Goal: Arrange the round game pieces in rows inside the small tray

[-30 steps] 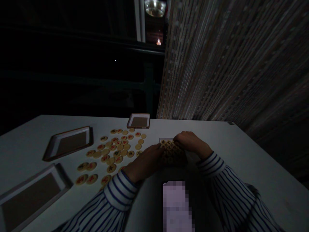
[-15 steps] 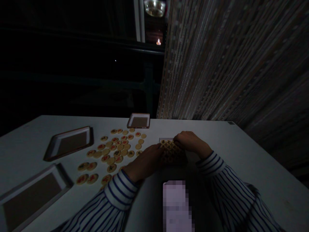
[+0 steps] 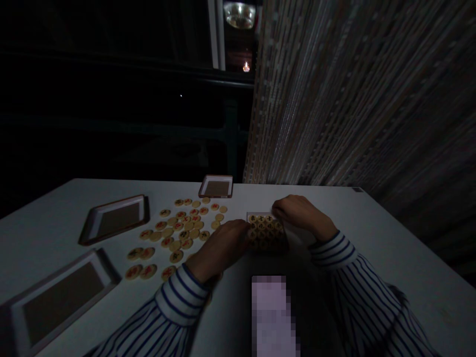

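Observation:
In front of me is a small box [image 3: 256, 214] with Chinese chess pieces [image 3: 265, 229] packed in rows, dark characters facing up. My left hand [image 3: 227, 244] is at the box's left side, its fingers closed against that edge. By the far right corner, my right hand [image 3: 299, 212] has curled fingers, fingertips close to the rim; whether something small is in them is hidden. Loose Chinese chess pieces [image 3: 184, 234] are scattered left of my left hand, some with red or black characters showing and others blank side up.
Two shallow trays, a brown-rimmed tray [image 3: 116, 218] and a larger tray [image 3: 63, 300], lie on the left of the white table [image 3: 375, 277]. A small tray [image 3: 217, 187] is at the far edge. A phone [image 3: 274, 317] glows near me. A string curtain [image 3: 316, 99] hangs behind.
My right hand has drawn slightly right, off the box's far corner, uncovering more pieces. My left hand stays at the left side. The view has shifted a little.

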Tool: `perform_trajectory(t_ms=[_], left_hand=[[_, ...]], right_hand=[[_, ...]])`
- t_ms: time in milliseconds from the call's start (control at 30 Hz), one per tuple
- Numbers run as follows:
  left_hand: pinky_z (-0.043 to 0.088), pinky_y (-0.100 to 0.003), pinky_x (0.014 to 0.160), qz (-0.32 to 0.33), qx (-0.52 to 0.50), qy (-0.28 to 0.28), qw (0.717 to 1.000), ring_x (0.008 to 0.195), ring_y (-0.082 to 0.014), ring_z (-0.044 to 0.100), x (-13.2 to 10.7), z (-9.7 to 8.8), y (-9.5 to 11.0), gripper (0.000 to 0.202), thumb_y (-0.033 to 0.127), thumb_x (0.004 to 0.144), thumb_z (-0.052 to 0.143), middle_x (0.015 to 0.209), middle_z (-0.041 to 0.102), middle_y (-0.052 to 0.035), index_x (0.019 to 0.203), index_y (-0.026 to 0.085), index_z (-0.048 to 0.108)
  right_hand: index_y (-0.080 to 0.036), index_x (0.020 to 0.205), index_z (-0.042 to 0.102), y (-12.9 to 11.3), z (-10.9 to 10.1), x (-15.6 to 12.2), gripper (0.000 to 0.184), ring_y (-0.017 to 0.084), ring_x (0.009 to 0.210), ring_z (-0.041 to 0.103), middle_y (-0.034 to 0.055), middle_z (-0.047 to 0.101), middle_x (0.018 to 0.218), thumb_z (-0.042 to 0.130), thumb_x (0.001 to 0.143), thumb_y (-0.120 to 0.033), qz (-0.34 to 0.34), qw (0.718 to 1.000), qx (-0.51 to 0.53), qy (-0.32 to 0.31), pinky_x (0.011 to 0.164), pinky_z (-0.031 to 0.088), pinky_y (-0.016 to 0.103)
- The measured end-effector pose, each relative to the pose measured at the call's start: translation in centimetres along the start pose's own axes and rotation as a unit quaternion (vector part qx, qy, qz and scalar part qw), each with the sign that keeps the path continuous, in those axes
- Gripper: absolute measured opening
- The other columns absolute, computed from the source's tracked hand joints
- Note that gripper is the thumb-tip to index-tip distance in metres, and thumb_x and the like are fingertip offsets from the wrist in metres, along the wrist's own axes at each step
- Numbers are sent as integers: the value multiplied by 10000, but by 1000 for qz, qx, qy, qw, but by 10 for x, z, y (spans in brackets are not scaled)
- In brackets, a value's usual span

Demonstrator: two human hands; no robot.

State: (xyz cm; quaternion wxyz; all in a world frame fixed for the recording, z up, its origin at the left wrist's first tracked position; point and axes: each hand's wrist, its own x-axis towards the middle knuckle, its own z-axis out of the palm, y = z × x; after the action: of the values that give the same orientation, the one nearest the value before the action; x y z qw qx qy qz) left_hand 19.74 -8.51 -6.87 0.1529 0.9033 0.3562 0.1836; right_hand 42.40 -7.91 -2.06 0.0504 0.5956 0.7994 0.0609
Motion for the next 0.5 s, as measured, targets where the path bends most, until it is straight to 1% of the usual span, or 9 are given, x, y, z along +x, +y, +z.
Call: perform_trajectory(t_ms=[133, 233, 367, 433, 500], left_hand=[[449, -340, 802, -71, 6, 34, 997, 905, -215, 591, -5, -16, 7, 239, 257, 829, 422, 955, 648, -84, 961, 175, 604], [443, -315, 771, -108, -26, 69, 991, 843, -194, 604, -10, -26, 10, 254, 296, 844, 395, 890, 664, -59, 866, 185, 623], [446, -288, 733, -148, -127, 128, 972, 780, -169, 606, -20, -29, 7, 271, 357, 833, 417, 824, 669, -25, 838, 183, 625], [454, -275, 701, -175, -186, 147, 956, 746, -162, 606, -24, -30, 3, 279, 385, 812, 449, 790, 665, -22, 829, 169, 625], [458, -266, 661, -202, -235, 155, 938, 712, -160, 602, -29, -32, 0, 293, 406, 787, 481, 764, 662, -25, 826, 155, 627]], right_hand=[[-177, 936, 622, -2, -4, -2, 308, 199, 817, 607, 93, 670, 894, 346, 888, -303, 8, 1000, 4, 25, 660, 369, 276], [-179, 940, 621, -7, -7, -3, 324, 196, 820, 605, 86, 672, 890, 327, 896, -308, 4, 999, 25, 47, 678, 370, 276], [-197, 987, 614, -18, -9, -2, 316, 186, 866, 603, 58, 675, 940, 333, 897, -310, -15, 991, 94, 97, 726, 379, 267], [-198, 1005, 615, -24, -7, 2, 304, 176, 877, 602, 52, 674, 959, 356, 888, -304, -22, 984, 143, 108, 755, 386, 260], [-188, 990, 624, -29, -3, 8, 282, 166, 877, 603, 51, 674, 964, 390, 869, -289, -32, 969, 214, 118, 773, 397, 253]])
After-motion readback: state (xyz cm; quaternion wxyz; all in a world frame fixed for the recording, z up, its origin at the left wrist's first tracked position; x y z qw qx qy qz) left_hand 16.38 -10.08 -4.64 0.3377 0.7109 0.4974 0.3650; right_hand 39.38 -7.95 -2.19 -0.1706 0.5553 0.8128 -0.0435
